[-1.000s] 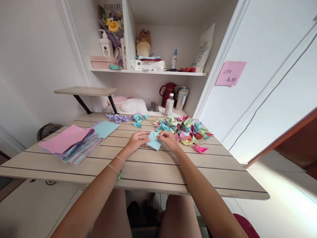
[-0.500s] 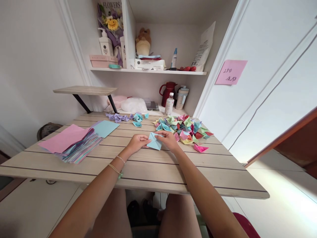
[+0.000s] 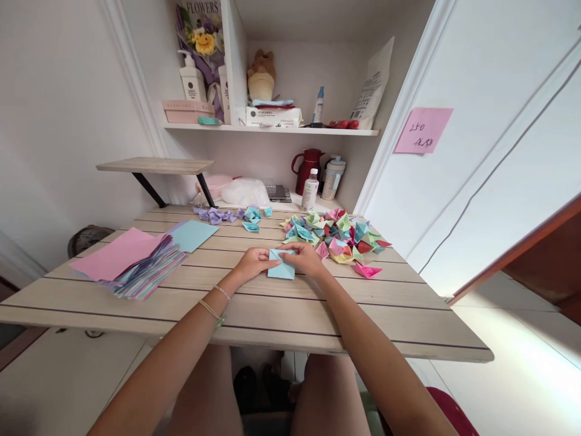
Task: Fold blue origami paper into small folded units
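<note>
At frame centre, on the pale plank table, left hand and right hand press closed fingertips onto a flat, creased light-blue paper square. Right: heap of folded multicoloured paper pieces. Left: fanned stack of pastel sheets.

Pale plank table: fanned stack of coloured sheets at left, teal sheet at its far end. Light-blue folded sheet lies centre. Multicoloured heap of folded pieces at right, one pink piece just beside. Small purple bits at far edge, probably folded too.
</note>
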Demonstrator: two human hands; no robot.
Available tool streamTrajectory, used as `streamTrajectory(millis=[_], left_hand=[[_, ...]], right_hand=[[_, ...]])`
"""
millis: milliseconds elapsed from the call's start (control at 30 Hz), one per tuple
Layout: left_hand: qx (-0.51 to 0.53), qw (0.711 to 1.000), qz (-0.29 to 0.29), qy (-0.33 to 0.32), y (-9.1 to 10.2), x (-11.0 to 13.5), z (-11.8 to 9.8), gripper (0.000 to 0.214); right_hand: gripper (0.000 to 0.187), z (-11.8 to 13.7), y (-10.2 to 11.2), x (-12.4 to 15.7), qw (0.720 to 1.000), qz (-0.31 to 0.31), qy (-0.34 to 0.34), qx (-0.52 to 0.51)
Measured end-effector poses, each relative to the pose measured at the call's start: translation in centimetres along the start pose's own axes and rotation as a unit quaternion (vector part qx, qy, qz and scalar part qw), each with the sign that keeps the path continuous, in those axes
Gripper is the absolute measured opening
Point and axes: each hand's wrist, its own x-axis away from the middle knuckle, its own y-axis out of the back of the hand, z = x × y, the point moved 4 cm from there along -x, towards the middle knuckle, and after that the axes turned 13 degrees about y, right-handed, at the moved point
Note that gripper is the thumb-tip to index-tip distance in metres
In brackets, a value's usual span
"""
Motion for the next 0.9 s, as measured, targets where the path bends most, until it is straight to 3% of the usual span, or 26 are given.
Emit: streamTrajectory(millis=[200, 433, 733, 900], left_hand=[[0.031, 0.999, -0.013, -0.003, -0.2, 0.1, 0.0, 0.037], [0.057, 0.997, -0.051, -0.001, 0.3, -0.1, -0.1, 0.036], [-0.009, 0.999, -0.033, -0.017, 0.1, 0.0, -0.1, 0.036], [-0.045, 0.998, -0.037, -0.037, 0.0, 0.0, -0.1, 0.033]], right_hand=[[0.042, 0.4, -0.2, 0.1, 0.999, -0.019, -0.030, -0.026], [0.062, 0.6, -0.2, 0.4, 0.987, -0.029, -0.096, -0.124], [0.052, -0.5, -0.1, 0.4, 0.990, -0.025, -0.101, -0.090], [0.041, -1.1, -0.4, 0.3, 0.981, -0.037, -0.112, -0.156]])
